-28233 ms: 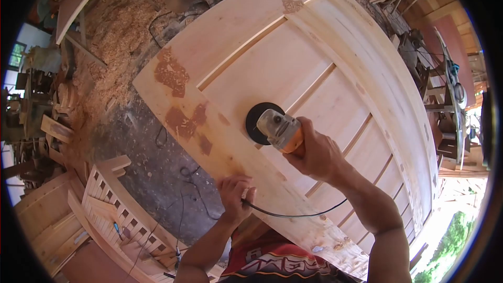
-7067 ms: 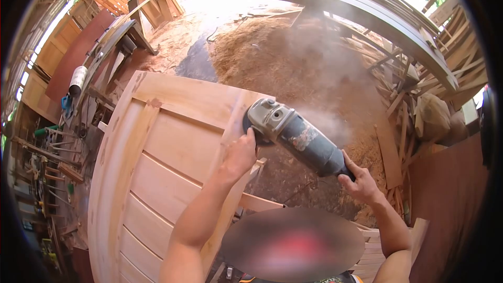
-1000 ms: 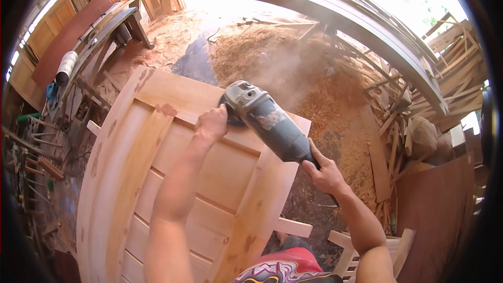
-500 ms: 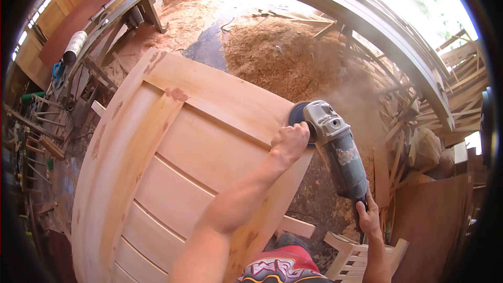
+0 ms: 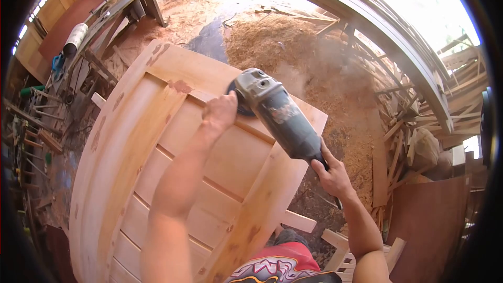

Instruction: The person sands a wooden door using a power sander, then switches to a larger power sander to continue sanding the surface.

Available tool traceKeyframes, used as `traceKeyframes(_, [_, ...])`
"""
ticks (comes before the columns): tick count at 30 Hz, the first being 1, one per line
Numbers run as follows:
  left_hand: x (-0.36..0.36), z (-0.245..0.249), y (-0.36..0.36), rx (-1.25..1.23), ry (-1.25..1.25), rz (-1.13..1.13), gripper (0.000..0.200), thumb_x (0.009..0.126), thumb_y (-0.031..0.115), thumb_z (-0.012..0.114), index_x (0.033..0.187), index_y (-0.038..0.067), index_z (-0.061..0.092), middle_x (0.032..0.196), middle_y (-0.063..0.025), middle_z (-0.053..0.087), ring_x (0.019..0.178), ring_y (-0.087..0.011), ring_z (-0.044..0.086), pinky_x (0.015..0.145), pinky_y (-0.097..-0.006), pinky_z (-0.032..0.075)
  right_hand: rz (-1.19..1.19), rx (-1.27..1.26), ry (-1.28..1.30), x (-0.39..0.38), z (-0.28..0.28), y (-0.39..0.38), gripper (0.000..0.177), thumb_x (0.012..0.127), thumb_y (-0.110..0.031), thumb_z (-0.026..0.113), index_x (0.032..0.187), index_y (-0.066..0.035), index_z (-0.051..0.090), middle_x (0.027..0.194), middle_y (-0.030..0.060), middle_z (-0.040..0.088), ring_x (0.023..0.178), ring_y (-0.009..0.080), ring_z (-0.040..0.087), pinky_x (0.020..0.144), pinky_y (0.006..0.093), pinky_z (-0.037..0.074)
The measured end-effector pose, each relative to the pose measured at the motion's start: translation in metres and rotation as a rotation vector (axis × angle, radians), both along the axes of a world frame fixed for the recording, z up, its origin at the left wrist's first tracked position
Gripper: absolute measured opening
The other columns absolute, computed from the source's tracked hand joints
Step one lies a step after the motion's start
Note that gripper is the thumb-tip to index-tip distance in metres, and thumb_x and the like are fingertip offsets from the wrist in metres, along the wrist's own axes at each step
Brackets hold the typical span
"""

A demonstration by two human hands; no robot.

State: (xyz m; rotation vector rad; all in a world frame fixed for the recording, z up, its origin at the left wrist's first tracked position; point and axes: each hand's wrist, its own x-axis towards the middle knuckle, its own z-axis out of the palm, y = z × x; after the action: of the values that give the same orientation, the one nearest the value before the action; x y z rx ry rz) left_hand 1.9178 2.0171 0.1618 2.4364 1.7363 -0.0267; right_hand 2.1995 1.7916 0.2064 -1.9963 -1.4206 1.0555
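An angle grinder [image 5: 285,118] with a dark round disc lies over the top rail of a pale wooden door panel [image 5: 230,162]. My left hand [image 5: 220,111] is closed at the grinder's head, around what looks like its side handle, which the fingers mostly hide. My right hand [image 5: 331,170] is wrapped around the rear handle, off the panel's right edge. The disc sits against or just over the rail; its contact is partly hidden by the head and my left hand. Dark reddish-brown patches mark the panel's frame.
A heap of sawdust [image 5: 262,42] lies beyond the panel, with dust in the air. Long planks [image 5: 367,36] and scrap wood are stacked at right. A workbench [image 5: 112,15] stands at far left. A white slatted wooden piece [image 5: 343,262] is near my right arm.
The grinder and both my hands have moved left along the panel's top rail, from its right corner toward the middle. Both hands have kept their hold.
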Motion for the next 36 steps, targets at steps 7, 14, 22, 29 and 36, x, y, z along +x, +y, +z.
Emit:
traceKeyframes(7, [-0.034, 0.010, -0.002, -0.008, 0.011, 0.032, 0.019, 0.094, 0.009, 0.056, 0.110, 0.001, 0.063, 0.097, -0.0230, 0.075, 0.093, -0.0367, 0.075, 0.082, -0.0455, 0.061, 0.103, 0.047, -0.066, -0.012, -0.002, 0.023, 0.074, 0.096, -0.036, 0.062, 0.161, -0.019, 0.031, 0.123, 0.0316, 0.067, 0.123, 0.0378, 0.064, 0.104, 0.0393, 0.047])
traceKeyframes(14, [0.028, -0.003, -0.043, 0.030, -0.074, -0.032, 0.014, 0.094, 0.013, 0.059, 0.104, 0.004, 0.063, 0.087, -0.0188, 0.076, 0.084, -0.0355, 0.076, 0.073, -0.0451, 0.063, -0.026, 0.022, -0.042, 0.024, 0.004, -0.045, 0.072, 0.095, -0.028, 0.062, 0.160, -0.015, 0.034, 0.106, 0.0252, 0.073, 0.102, 0.0254, 0.070, 0.094, 0.0354, 0.050])
traceKeyframes(22, [0.134, -0.008, -0.109, -0.006, -0.180, -0.171, 0.008, 0.096, 0.012, 0.056, 0.098, 0.010, 0.063, 0.085, -0.0128, 0.077, 0.080, -0.0274, 0.078, 0.065, -0.0375, 0.063, -0.158, 0.086, -0.081, 0.096, -0.008, -0.156, 0.072, 0.094, -0.020, 0.060, 0.160, -0.008, 0.033, 0.128, 0.0217, 0.068, 0.113, 0.0227, 0.064, 0.100, 0.0327, 0.047])
traceKeyframes(29, [0.170, -0.008, -0.124, -0.021, -0.262, -0.261, 0.008, 0.096, 0.011, 0.057, 0.098, 0.008, 0.063, 0.087, -0.0137, 0.077, 0.081, -0.0278, 0.078, 0.069, -0.0377, 0.063, -0.319, 0.018, 0.022, 0.105, -0.005, -0.192, 0.070, 0.094, -0.016, 0.059, 0.159, -0.004, 0.034, 0.135, 0.0196, 0.065, 0.121, 0.0199, 0.060, 0.104, 0.0315, 0.044])
traceKeyframes(36, [0.129, -0.002, -0.100, -0.066, -0.171, -0.193, 0.009, 0.097, 0.009, 0.055, 0.102, 0.007, 0.062, 0.090, -0.0157, 0.077, 0.085, -0.0288, 0.078, 0.072, -0.0390, 0.063, -0.185, 0.072, -0.081, 0.079, -0.001, -0.149, 0.070, 0.095, -0.018, 0.061, 0.159, -0.006, 0.034, 0.122, 0.0246, 0.070, 0.113, 0.0212, 0.065, 0.101, 0.0323, 0.046])
